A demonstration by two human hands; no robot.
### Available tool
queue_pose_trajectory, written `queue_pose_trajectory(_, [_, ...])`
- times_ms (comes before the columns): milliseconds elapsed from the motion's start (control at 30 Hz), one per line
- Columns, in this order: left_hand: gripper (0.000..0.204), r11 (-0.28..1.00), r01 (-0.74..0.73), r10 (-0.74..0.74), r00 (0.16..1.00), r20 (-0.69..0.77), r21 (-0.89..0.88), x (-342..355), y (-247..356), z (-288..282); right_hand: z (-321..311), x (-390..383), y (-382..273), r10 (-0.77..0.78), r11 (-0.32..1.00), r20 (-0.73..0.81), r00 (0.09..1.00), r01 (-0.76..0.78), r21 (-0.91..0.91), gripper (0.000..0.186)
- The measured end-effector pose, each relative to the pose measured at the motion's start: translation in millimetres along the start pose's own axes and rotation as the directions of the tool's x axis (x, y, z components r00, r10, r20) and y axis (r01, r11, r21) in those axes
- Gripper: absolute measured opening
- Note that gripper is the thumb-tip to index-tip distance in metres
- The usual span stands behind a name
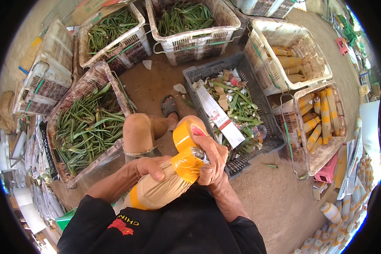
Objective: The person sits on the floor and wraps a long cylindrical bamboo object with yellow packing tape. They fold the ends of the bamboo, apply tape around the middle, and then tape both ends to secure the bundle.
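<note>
A bundle wrapped in brown paper (158,190) lies slantwise over my lap, with yellow tape round both its lower part and its upper end. My left hand (150,167) grips it from above, thumb along the paper. In my right hand (212,158) is a roll of yellow packing tape (183,134), held against the bundle's upper end. There the tape (185,165) is wrinkled round the end, and a shiny silvery bit shows beside my fingers. What is inside the paper is hidden.
Long green leafy plants fill a crate (57,163) at left and two crates (135,48) (194,51) at the back. A black crate (266,146) holds scraps and a white carton strip (220,118). Finished taped bundles lie in two right-hand crates (309,78) (332,152).
</note>
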State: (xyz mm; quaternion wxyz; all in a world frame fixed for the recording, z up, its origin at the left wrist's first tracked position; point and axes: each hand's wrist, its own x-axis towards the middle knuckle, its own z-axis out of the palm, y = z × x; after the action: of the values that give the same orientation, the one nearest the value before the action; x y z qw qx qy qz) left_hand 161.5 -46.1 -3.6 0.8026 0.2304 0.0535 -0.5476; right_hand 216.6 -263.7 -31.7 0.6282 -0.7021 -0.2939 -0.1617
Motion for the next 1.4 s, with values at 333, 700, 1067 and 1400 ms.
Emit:
queue_pose_trajectory(333, [0.090,0.355,0.131,0.565,0.759,-0.324,0.926,-19,14,54,-9,13,-13,0.263,0.963,0.197,0.944,-0.245,-0.115,0.046])
queue_pose_trajectory(700, [0.077,0.779,-0.006,0.325,0.859,-0.396,0.627,-25,26,25,-13,-10,7,0.008,0.982,0.235,0.972,0.036,-0.184,0.067])
queue_pose_trajectory(1067, [0.084,0.977,-0.030,0.054,0.993,-0.109,0.212,-18,15,-5,-3,10,-10,-0.116,0.979,0.070,0.991,0.126,-0.162,0.076])
queue_pose_trajectory(1400, [0.094,0.918,0.077,-0.034,0.993,-0.114,0.388,4,26,-39,-12,6,-1,0.008,0.984,0.146,0.989,0.018,-0.176,0.059])
